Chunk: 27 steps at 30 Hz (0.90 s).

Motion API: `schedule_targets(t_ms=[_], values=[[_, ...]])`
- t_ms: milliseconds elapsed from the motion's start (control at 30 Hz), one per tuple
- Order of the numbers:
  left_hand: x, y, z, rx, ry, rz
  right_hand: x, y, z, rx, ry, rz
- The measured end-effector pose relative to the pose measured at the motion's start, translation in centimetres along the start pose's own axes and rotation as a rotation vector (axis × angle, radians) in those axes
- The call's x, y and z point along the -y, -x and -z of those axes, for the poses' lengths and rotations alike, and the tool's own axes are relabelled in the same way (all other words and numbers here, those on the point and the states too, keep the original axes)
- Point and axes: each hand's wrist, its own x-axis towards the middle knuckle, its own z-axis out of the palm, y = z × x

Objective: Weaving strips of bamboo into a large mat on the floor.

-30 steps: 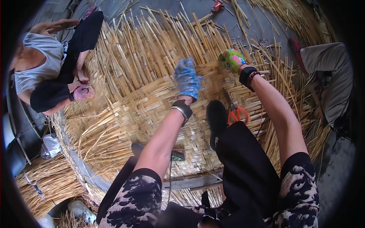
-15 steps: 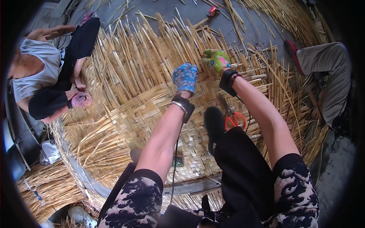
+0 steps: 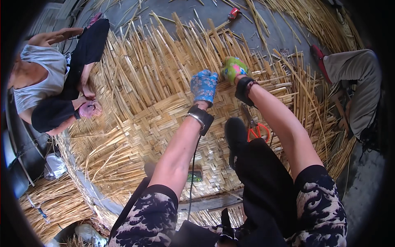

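A large woven mat of pale reed strips [image 3: 164, 117] spreads beneath me, with long unwoven ends fanning out along its far side. My left hand [image 3: 204, 86], in a blue flowered glove, is closed in a fist at the line between the tight weave and the loose strips. Just to its right, and almost touching it, my right hand [image 3: 233, 68] in a green flowered glove is also closed, against the strips. Both sets of fingertips are hidden, so what they grip cannot be made out. Orange-handled scissors [image 3: 258, 131] lie on the mat below my right wrist.
My dark shoe [image 3: 235, 138] stands on the mat beside the scissors. A person [image 3: 41, 78] sits on the left edge, and another person's grey trouser leg [image 3: 352, 68] is at the right. Reed bundles [image 3: 61, 201] lie lower left; a red can [image 3: 233, 13] is on the far floor.
My right hand has shifted slightly left and nearer, closer to my left hand. The left hand keeps about the same place on the mat. The whole view has moved a little.
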Motion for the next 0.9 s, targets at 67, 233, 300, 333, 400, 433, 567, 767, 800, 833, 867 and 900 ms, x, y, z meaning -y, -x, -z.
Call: schedule_targets(t_ms=[67,233,300,333,400,433,567,767,800,833,867,900], values=[[-0.8,0.0,0.2,0.026,-0.001,0.003,-0.8,-1.1,0.0,0.052,-0.044,-0.078],[-1.9,-0.5,-0.4,0.046,0.048,0.095,-5.6,-1.3,-1.3,0.405,-1.283,-0.004],[-0.9,-1.2,-0.9,0.144,0.063,0.000,-5.2,-0.9,-0.8,0.428,-1.317,0.084],[-0.1,-1.2,-1.0,0.243,0.074,-0.091,-4.3,-0.3,-0.2,0.452,-1.352,0.175],[0.4,-1.2,-1.0,0.274,0.142,-0.095,-2.9,1.8,1.4,0.357,-1.367,-0.047],[0.2,-1.3,-1.4,0.290,0.107,-0.095,-3.4,2.5,1.3,0.163,-1.525,-0.153],[-1.2,-1.0,-2.8,0.369,-0.130,-0.088,-6.8,4.0,-3.8,-0.239,-1.542,-0.256],[-3.1,0.1,-2.7,0.149,-0.096,-0.050,-7.7,5.5,-4.0,-0.360,-1.665,-0.419],[-3.6,0.6,-2.5,-0.097,-0.014,-0.112,-7.3,6.1,-2.9,-0.363,-1.673,-0.421],[-5.2,0.8,-1.6,-0.087,0.152,-0.183,-7.3,6.8,-2.2,-0.380,-0.953,-0.119],[-5.4,1.0,-2.0,-0.079,0.144,-0.180,-7.3,7.4,-1.7,-0.355,-0.224,0.162],[-6.1,0.7,-2.8,-0.037,0.228,-0.255,-7.9,7.6,-1.0,-0.302,-0.142,0.183]])
